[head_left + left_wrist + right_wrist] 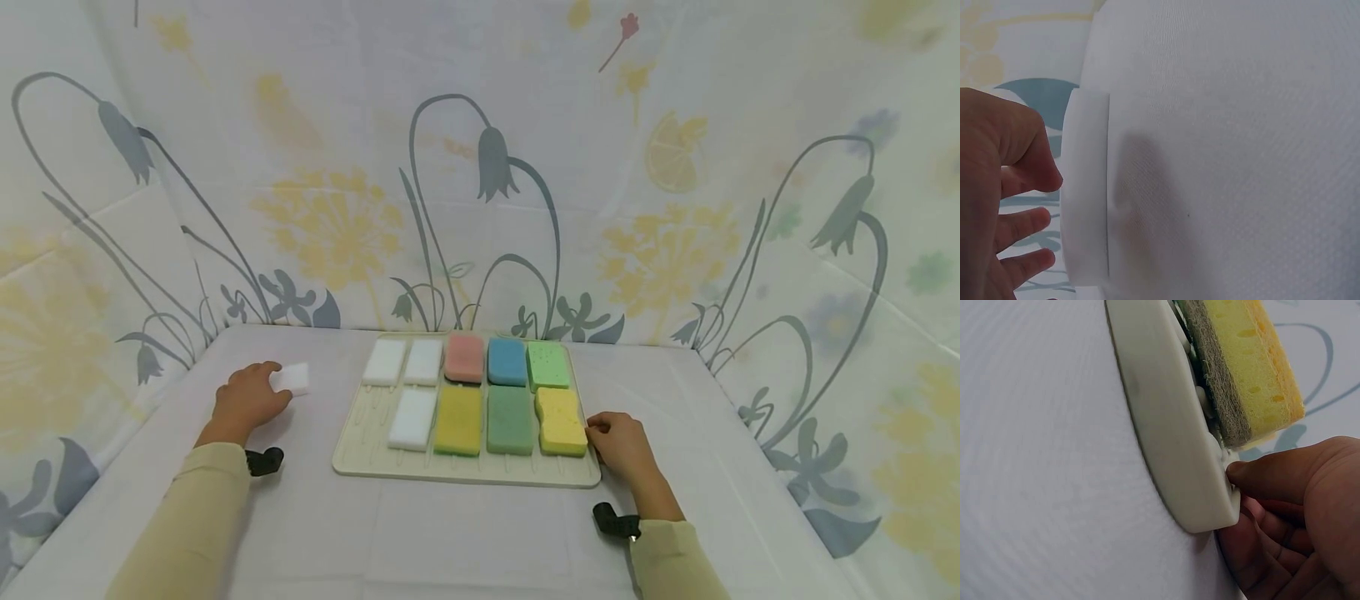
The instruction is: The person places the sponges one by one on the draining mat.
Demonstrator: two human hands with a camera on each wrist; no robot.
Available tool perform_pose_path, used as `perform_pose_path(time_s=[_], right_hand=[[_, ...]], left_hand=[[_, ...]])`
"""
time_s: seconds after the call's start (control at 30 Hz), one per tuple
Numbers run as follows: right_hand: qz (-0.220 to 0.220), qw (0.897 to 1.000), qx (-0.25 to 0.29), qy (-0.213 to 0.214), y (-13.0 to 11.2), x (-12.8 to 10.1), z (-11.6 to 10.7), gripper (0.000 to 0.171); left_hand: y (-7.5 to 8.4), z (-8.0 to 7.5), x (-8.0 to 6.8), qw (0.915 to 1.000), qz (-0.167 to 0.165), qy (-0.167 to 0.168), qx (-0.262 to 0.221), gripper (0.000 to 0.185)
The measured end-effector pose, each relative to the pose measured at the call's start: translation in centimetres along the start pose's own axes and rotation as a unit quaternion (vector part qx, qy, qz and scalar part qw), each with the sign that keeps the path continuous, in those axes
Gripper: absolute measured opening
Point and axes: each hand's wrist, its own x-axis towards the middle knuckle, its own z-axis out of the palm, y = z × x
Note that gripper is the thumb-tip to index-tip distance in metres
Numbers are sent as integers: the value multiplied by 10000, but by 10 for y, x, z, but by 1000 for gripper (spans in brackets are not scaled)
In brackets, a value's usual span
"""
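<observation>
Head view: both hands at a sponge tray.
Left hand (pixel 246 398) touches white sponge (pixel 292 378), grip unclear; right hand (pixel 624 447) pinches tray (pixel 465 468) at 3 o'clock, fingers (pixel 1260 475) partly hidden.

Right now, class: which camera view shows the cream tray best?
The head view: the whole tray shows, with its sponges. The right wrist view shows only one rim corner under the right hand thumb. The left wrist view shows none of it.
</observation>
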Motion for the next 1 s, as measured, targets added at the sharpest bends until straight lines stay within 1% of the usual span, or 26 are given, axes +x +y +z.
perform_pose_path(time_s=[0.2, 0.37, 0.5, 0.7, 1.0], right_hand=[[111, 9999, 74, -84, 0, 0, 0, 30], [103, 9999, 18, -67, -1, 0, -1, 29], [25, 10000, -8, -40, -1, -1, -1, 28], [31, 10000, 67, -36, 0, -1, -1, 29], [48, 10000, 42, -5, 1, 0, 0, 28]], left_hand=[[-10, 3, 5, 10000, -3, -69, -31, 56], [-13, 3, 7, 9999, 42, -138, -26, 54], [-14, 2, 10, 9998, 168, -129, -56, 52], [-18, 3, 16, 9985, 428, -233, -247, 49], [-18, 3, 15, 9983, 572, -74, -114, 46]])
